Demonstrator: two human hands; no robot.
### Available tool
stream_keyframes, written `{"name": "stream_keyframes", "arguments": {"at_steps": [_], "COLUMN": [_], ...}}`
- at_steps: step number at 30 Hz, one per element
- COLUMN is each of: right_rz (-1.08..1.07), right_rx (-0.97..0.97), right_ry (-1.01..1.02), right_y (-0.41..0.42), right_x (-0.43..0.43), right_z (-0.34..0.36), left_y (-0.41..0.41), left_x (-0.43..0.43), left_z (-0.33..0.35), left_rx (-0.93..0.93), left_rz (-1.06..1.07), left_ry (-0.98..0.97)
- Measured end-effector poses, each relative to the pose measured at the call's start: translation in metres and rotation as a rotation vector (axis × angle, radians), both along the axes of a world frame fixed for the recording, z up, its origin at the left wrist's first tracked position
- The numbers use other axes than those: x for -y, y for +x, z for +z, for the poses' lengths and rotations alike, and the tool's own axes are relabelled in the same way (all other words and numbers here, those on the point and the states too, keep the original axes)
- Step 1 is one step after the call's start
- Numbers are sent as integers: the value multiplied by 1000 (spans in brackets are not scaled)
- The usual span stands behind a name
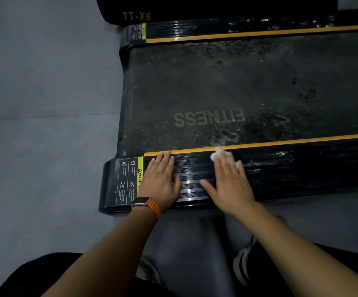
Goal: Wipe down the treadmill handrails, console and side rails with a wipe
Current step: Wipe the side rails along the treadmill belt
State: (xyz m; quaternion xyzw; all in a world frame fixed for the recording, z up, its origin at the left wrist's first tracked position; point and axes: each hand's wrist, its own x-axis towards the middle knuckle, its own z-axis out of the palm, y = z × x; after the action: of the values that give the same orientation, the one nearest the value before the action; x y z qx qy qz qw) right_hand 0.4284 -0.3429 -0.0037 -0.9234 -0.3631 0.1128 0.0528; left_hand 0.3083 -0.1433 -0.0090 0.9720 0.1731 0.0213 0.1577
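Both hands lie flat on the near side rail of the treadmill, close to its rear end. The left hand is open, its fingers straight and together, resting on the ribbed black top of the rail. Its heel covers part of the warning label at the rail's end corner. A watch with an orange band sits on that wrist.

The right hand is also open and spread, palm down, just beside the left one and further along the rail. Its fingertips press on a white wipe. The wipe is crumpled and shows only past the fingertips, at the inner edge of the rail, touching the orange stripe that borders the belt. The hand is slightly blurred.

The belt carries the word FITNESS and looks speckled and smeared. Beyond it runs the far side rail, with its own orange stripe and label. A black cover marked TT-X6 stands past the far rail. The treadmill sits on a grey floor, and a shoe shows below the right forearm.
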Motion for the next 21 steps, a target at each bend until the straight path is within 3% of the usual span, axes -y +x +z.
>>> {"name": "stream_keyframes", "arguments": {"at_steps": [3, 9, 14, 19, 21], "right_rz": [145, -72, 112, -74, -28], "right_rx": [34, 52, 67, 121, 119], "right_ry": [-22, -32, 6, -4, 29], "right_y": [-6, 1, -29, -19, -33], "right_x": [1, 37, 29, 57, 44], "right_z": [-4, -3, -12, -14, -17], "left_y": [1, 1, 1, 2, 2], "left_x": [0, 0, 0, 0, -1], "left_z": [2, 2, 2, 0, 0], "left_rx": [1, -22, -8, -11, -15], "left_rz": [2, -1, 5, 8, 13], "left_ry": [4, 0, 7, 20, 23]}}
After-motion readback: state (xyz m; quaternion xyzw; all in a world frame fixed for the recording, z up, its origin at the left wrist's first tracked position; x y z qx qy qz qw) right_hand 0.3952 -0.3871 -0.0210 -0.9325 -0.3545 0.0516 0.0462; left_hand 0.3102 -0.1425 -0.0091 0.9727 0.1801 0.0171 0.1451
